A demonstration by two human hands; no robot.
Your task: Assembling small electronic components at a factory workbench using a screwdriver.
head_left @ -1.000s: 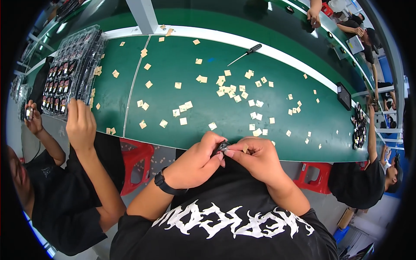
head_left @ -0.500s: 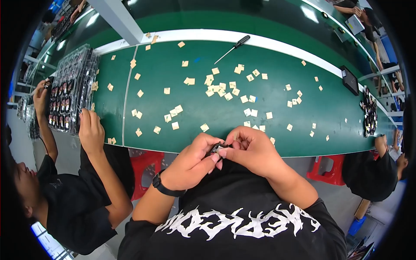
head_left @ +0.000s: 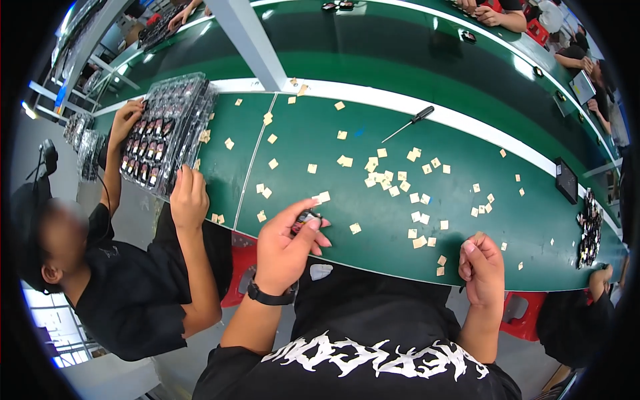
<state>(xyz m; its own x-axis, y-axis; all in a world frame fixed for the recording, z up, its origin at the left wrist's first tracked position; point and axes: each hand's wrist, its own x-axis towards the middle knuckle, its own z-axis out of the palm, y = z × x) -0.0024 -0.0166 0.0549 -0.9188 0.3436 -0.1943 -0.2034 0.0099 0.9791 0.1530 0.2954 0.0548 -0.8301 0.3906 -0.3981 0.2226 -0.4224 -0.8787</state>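
Observation:
My left hand (head_left: 287, 247) holds a small dark part (head_left: 306, 217) pinched between thumb and fingers, just over the near edge of the green table (head_left: 313, 127). A black watch sits on that wrist. My right hand (head_left: 481, 267) is curled into a loose fist at the table's near edge, further right; I cannot see anything in it. Several small tan squares (head_left: 393, 185) lie scattered over the table beyond both hands.
A black-handled screwdriver (head_left: 408, 124) lies at the far side. A person on my left rests both hands on stacked clear trays of dark parts (head_left: 167, 133). A dark device (head_left: 567, 180) and a pile of dark parts (head_left: 590, 227) sit at right. Red stools stand below the table edge.
My hands, joined together on the small part, have separated: the left kept the part and moved up over the table edge, the right drew away to the right.

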